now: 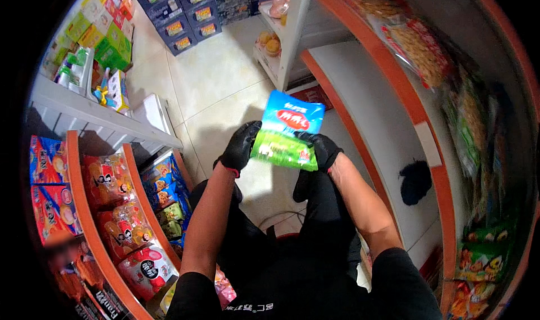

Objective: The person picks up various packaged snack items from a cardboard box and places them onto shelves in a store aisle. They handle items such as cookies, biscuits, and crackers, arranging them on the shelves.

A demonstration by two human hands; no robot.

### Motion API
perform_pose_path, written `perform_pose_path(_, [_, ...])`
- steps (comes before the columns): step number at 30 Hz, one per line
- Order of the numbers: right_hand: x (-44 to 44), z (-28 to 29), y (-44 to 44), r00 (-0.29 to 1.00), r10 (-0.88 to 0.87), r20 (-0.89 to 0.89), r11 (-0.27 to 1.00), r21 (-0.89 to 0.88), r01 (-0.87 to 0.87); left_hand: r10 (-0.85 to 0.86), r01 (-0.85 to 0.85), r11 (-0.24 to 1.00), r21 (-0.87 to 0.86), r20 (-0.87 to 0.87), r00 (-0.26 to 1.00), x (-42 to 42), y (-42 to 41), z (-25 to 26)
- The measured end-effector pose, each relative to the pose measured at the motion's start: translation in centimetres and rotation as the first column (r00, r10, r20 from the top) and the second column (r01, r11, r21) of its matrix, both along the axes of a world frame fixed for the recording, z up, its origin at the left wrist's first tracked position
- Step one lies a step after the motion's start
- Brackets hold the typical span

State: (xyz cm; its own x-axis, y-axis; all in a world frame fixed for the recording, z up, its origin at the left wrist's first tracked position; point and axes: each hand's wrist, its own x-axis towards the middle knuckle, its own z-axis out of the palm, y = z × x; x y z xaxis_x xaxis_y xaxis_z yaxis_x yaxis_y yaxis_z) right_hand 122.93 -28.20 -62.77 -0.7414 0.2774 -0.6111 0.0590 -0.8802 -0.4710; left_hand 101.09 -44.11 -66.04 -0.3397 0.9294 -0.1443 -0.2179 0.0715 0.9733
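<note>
A glossy blue and green plastic food packet (291, 128) with a red oval is held out in front of my knees, over the tiled floor. My left hand (242, 145), in a black glove, grips its left edge. On the other side my right hand (322, 149), gloved in black too, pinches the lower right edge, thumb across the front. The packet bears writing. Fingers behind it are hidden.
Orange-edged shelves with snack packets (126, 227) curve along my left. At right, a shelf (354, 79) carries a dark cloth-like item (415, 183), with bagged snacks (422, 50) above. Stacked dark boxes (181, 16) stand ahead on the floor. A white stool (154, 113) is at left.
</note>
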Motion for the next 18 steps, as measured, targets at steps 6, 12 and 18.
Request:
perform_pose_path(6, [2.2,-14.0,6.9,0.898,-0.429,-0.096,0.89,-0.214,0.402,0.146,-0.068,0.945,-0.321,0.226,0.963,-1.7,2.2,1.0])
perform_pose_path(12, [11.0,-28.1,12.1,0.841,-0.541,0.024,0.841,0.043,0.54,-0.011,-0.001,0.961,-0.276,-0.041,0.999,-1.9,3.0,3.4])
perform_pose_path(18, [11.7,-31.3,14.8,0.847,-0.504,0.169,0.863,0.074,0.499,-0.047,0.007,0.863,-0.506,-0.067,0.997,-1.2,2.2,3.8])
